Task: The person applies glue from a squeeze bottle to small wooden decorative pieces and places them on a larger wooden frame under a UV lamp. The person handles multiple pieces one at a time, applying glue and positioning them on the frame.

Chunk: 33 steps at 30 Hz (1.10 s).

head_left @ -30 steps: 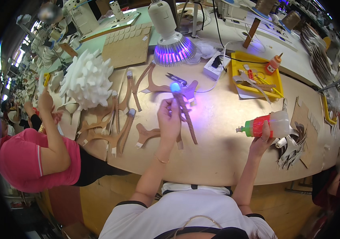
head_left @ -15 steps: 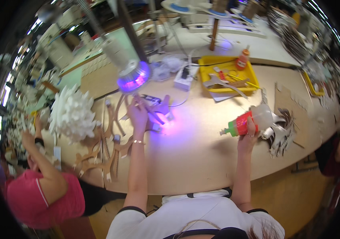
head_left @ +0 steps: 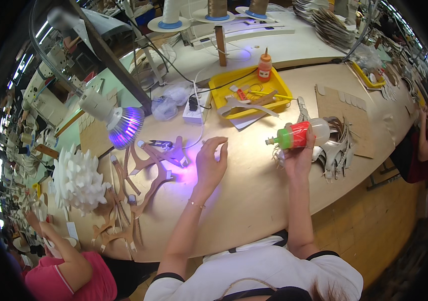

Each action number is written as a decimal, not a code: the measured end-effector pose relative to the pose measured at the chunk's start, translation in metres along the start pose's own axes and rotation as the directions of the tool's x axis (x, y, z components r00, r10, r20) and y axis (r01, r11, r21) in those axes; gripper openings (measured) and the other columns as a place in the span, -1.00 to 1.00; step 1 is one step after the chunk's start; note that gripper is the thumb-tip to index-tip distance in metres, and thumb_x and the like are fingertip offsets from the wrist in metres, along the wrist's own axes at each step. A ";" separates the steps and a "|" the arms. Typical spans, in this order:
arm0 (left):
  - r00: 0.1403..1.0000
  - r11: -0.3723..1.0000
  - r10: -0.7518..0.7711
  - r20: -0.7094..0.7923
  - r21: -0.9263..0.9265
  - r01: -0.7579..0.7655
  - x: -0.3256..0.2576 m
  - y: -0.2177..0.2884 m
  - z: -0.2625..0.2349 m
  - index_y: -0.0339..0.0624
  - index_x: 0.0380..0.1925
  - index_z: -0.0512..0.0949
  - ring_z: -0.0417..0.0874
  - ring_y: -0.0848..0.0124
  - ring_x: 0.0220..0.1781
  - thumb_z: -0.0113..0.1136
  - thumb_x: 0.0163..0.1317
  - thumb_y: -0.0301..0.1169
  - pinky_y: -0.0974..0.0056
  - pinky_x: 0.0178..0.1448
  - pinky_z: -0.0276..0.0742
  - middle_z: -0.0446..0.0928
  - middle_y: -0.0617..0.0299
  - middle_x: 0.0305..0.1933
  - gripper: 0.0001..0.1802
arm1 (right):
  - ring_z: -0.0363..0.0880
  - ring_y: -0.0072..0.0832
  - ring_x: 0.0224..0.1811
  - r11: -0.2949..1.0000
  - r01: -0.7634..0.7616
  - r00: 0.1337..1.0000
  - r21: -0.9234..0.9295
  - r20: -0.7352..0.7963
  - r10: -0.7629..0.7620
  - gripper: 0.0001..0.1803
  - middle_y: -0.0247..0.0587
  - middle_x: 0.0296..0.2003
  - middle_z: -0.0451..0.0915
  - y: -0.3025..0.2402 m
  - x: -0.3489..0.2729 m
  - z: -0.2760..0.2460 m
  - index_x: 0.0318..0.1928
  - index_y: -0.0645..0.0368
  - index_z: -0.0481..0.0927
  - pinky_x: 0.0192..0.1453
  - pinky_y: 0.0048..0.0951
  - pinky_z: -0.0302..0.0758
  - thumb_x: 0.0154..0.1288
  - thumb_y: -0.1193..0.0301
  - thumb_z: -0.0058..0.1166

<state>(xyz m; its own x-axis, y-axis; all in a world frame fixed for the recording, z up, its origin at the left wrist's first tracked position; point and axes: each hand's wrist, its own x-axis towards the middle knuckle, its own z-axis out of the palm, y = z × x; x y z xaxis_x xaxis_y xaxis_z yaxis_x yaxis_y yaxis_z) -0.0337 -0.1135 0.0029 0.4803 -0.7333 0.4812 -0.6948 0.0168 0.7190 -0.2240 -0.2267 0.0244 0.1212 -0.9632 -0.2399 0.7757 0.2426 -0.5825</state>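
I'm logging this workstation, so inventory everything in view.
Table: one, tan, centre
Lamp: one, white, left
Forked pieces: several, brown, near lamp
Snips: one, dark, near lamp
Spiky pile: one, white, left
Socket block: one, white, upper centre
Trays: two, yellow, upper centre, upper right
Squeeze bottle: one, orange, at centre tray
Spools: three, white, brown, top
Boards: two, brown, left, right
Large bottle: one, red, green and clear, right
Co-workers: at least two, pink, red clothing, either side
Left hand: one, empty, centre
Right hand: one, around large bottle
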 end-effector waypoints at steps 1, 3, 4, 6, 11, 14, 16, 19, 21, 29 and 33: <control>0.998 0.999 -0.017 0.054 -0.027 0.019 0.011 0.000 0.008 -0.20 -0.23 0.63 0.65 0.27 -0.25 0.17 0.23 -0.47 0.29 -0.20 0.55 0.64 0.14 -0.18 -0.86 | 0.60 -0.48 -0.18 1.000 0.013 1.000 -0.006 -0.024 -0.013 -0.48 -0.26 -0.14 0.56 -0.006 0.001 -0.003 0.05 0.09 0.42 -0.20 -0.48 0.62 0.26 0.02 0.13; 0.991 0.995 -0.012 0.133 -0.095 0.024 0.039 -0.005 0.027 -0.23 -0.25 0.63 0.66 0.24 -0.21 0.17 0.23 -0.44 0.27 -0.18 0.56 0.65 0.09 -0.18 -0.85 | 0.61 -0.51 -0.22 0.999 0.034 0.999 0.002 -0.039 -0.034 -0.47 -0.28 -0.16 0.57 -0.018 0.006 -0.009 0.05 0.09 0.43 -0.28 -0.52 0.63 0.25 0.00 0.13; 0.982 0.999 -0.010 0.187 -0.038 0.017 0.058 -0.009 0.036 -0.24 -0.25 0.63 0.65 0.21 -0.18 0.16 0.23 -0.44 0.23 -0.16 0.56 0.64 0.07 -0.19 -0.85 | 0.61 -0.52 -0.24 0.999 0.043 0.999 0.015 -0.030 -0.043 -0.47 -0.29 -0.17 0.57 -0.027 0.009 -0.013 0.04 0.09 0.43 -0.31 -0.54 0.63 0.24 -0.01 0.13; 0.963 0.997 0.023 0.268 0.060 -0.041 0.092 -0.018 0.050 -0.28 -0.27 0.62 0.64 0.15 -0.13 0.14 0.22 -0.43 0.16 -0.12 0.56 0.63 0.03 -0.20 -0.83 | 0.62 -0.54 -0.28 0.996 0.082 0.996 0.040 -0.041 -0.080 -0.46 -0.31 -0.19 0.58 -0.041 0.013 -0.022 0.03 0.09 0.45 -0.38 -0.56 0.63 0.23 -0.02 0.14; 0.848 0.867 -0.046 0.528 0.443 -0.229 0.136 -0.038 0.071 -0.28 -0.21 0.59 0.59 0.04 -0.07 0.06 0.13 -0.54 0.05 0.06 0.47 0.59 -0.03 -0.20 -0.77 | 0.61 -0.51 -0.17 0.988 0.137 0.983 0.070 -0.130 -0.127 -0.42 -0.32 -0.13 0.56 -0.066 0.023 -0.044 0.07 0.06 0.41 -0.19 -0.50 0.66 0.20 -0.04 0.17; 0.856 0.889 0.005 0.517 0.389 -0.241 0.143 -0.048 0.079 -0.27 -0.10 0.56 0.56 0.05 0.00 0.02 0.09 -0.58 0.06 0.14 0.44 0.57 -0.04 -0.11 -0.67 | 0.60 -0.50 -0.12 0.987 0.132 0.987 0.092 -0.100 -0.123 -0.38 -0.32 -0.09 0.54 -0.071 0.029 -0.057 0.10 0.08 0.40 -0.12 -0.46 0.66 0.18 -0.03 0.20; 0.869 0.908 0.128 0.479 0.296 -0.297 0.146 -0.053 0.082 -0.26 -0.03 0.53 0.55 0.07 0.06 0.01 0.08 -0.60 0.09 0.18 0.45 0.56 -0.04 -0.03 -0.61 | 0.59 -0.52 -0.12 0.990 0.108 0.990 0.086 -0.101 -0.099 -0.38 -0.32 -0.09 0.54 -0.071 0.034 -0.063 0.10 0.08 0.41 -0.13 -0.46 0.66 0.17 -0.03 0.20; 0.822 0.938 0.174 0.542 0.162 -0.306 0.154 -0.055 0.080 -0.25 0.03 0.50 0.53 0.10 0.13 0.03 0.08 -0.60 0.14 0.22 0.46 0.54 -0.02 0.06 -0.56 | 0.59 -0.54 -0.14 0.986 0.108 0.984 0.125 -0.153 -0.088 -0.39 -0.34 -0.09 0.54 -0.064 0.042 -0.062 0.10 0.07 0.42 -0.15 -0.48 0.65 0.18 -0.02 0.20; 0.689 0.977 0.060 0.722 0.098 -0.188 0.165 -0.055 0.076 -0.23 0.06 0.50 0.52 0.13 0.17 0.08 0.07 -0.59 0.18 0.24 0.46 0.54 0.00 0.09 -0.54 | 0.59 -0.55 -0.14 0.987 0.099 0.985 0.130 -0.154 -0.079 -0.41 -0.34 -0.09 0.54 -0.062 0.043 -0.059 0.09 0.07 0.42 -0.14 -0.49 0.64 0.18 -0.01 0.20; 0.707 0.954 0.013 0.707 0.202 -0.220 0.172 -0.054 0.089 -0.25 -0.21 0.53 0.62 0.15 -0.15 0.31 0.02 -0.42 0.15 -0.05 0.54 0.59 0.05 -0.22 -0.69 | 0.60 -0.49 -0.13 0.983 0.140 0.971 0.118 -0.211 -0.113 -0.46 -0.33 -0.09 0.58 -0.049 0.047 -0.052 0.10 0.07 0.44 -0.15 -0.39 0.66 0.21 0.06 0.18; 0.830 0.994 0.015 0.558 0.079 -0.071 0.182 -0.059 0.095 -0.31 -0.20 0.53 0.63 0.14 -0.22 0.28 0.05 -0.44 0.19 -0.09 0.53 0.61 0.01 -0.29 -0.70 | 0.53 -0.42 0.01 0.987 0.124 0.980 0.101 -0.170 -0.106 -0.40 -0.30 0.00 0.52 -0.049 0.047 -0.061 0.18 0.08 0.40 0.08 -0.29 0.55 0.24 0.03 0.15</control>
<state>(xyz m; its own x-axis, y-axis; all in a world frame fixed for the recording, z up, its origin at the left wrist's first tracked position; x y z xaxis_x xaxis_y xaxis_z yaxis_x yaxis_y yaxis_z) 0.0435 -0.3124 -0.0001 0.0895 -0.9874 0.1303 -0.7672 0.0151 0.6413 -0.2938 -0.2763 -0.0059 -0.0683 -0.9498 -0.3052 0.8435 0.1084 -0.5261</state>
